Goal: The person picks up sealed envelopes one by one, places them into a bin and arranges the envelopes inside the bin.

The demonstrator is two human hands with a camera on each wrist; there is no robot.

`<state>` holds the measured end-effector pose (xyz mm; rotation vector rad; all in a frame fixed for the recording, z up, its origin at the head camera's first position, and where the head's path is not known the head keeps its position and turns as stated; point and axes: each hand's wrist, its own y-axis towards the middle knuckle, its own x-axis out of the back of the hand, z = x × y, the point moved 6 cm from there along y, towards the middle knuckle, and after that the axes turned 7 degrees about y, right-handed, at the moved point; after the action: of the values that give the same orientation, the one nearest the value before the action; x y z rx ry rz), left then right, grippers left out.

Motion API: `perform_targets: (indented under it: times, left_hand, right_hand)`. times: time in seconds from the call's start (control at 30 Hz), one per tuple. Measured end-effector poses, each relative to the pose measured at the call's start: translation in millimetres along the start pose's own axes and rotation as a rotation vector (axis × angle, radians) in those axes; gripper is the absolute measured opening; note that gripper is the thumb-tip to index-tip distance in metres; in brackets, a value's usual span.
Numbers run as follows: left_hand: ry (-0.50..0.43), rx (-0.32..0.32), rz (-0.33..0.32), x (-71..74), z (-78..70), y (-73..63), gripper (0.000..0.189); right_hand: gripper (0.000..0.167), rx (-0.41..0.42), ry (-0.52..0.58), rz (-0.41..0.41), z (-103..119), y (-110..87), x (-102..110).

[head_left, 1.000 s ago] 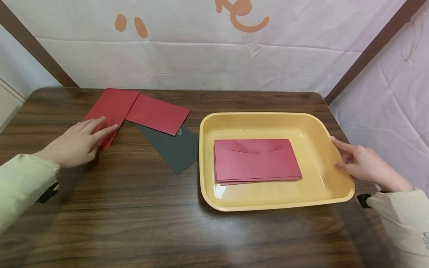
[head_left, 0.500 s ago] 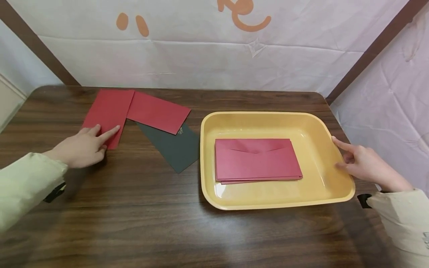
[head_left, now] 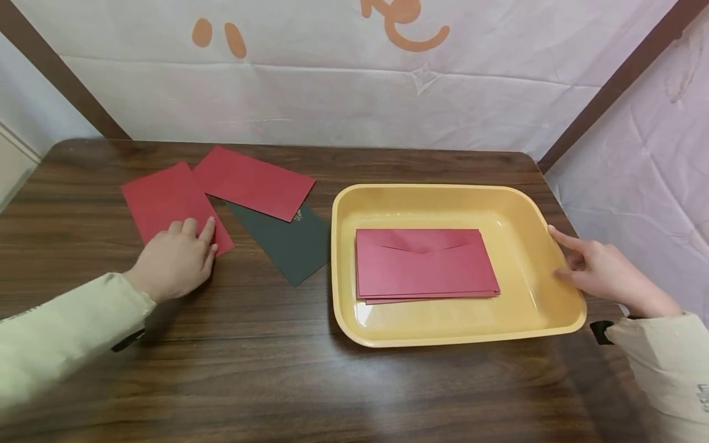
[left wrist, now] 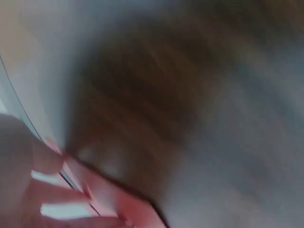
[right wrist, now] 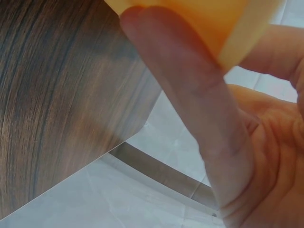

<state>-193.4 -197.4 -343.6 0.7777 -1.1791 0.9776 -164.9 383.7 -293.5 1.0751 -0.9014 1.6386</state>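
On the left side of the table my left hand [head_left: 176, 261] rests its fingertips on a red envelope [head_left: 166, 194] lying flat. In the blurred left wrist view, the fingers touch the edge of the red envelope [left wrist: 111, 190]. My right hand [head_left: 600, 267] pinches the right rim of a yellow tray [head_left: 443, 335], thumb inside the wall. The right wrist view shows a finger against the tray's outer side [right wrist: 213, 23]. Inside the tray lies a small stack of red envelopes [head_left: 426, 271], the top one with its flap side up.
Beside the left envelope lies another red envelope [head_left: 255, 178], overlapping a dark green envelope [head_left: 282, 246] with a gold mark. The green one reaches the tray's left side. The wooden table [head_left: 266, 381] meets a pale printed fabric wall [head_left: 332, 104] behind.
My left hand has moved right and turned the red envelope under its fingers, so its near end now points right. The right hand and tray stay in place.
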Motion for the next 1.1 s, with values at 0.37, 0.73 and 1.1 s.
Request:
perform_targets:
  times: [0.37,0.73,1.1]
  left_hand:
    - [-0.151,-0.032,0.083,11.4,4.9,17.1,0.039]
    - [-0.299,-0.139,0.356,-0.1,76.2,34.5,0.101]
    - [-0.424,-0.133,0.453,-23.4,85.6,24.1,0.11]
  right_hand:
    - [0.071,-0.004,0.014,-0.007,-1.8,-1.3,-2.1]
    - [0.071,0.006,0.01,-0.012,-1.2,0.7,0.2]
    - [0.07,0.008,0.019,-0.012,-1.5,1.3,0.4]
